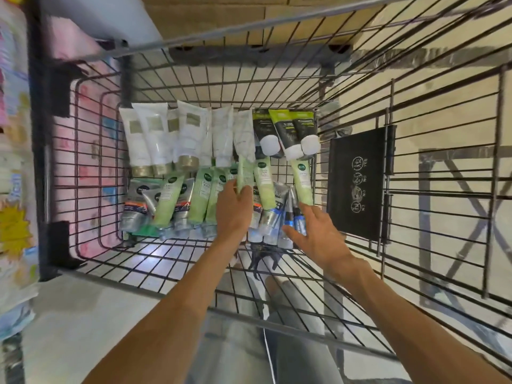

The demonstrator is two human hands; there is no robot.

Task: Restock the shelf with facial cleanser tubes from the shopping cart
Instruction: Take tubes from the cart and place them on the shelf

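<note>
Two hands reached down into the wire shopping cart (83, 167). The left hand (234, 209) gripped a pale green tube (245, 173), fingers curled round its lower part, lifting it above its neighbours. The right hand (315, 231) lay open, fingers spread, touching the blue-capped tubes (289, 220) near the cart's right wall. More green tubes (202, 198) lay in the near row, white tubes with gold caps (155, 139) in the far row, and black tubes with white caps (279, 131) at the far right. A black panel (357, 184) hung on the right wall.
</note>
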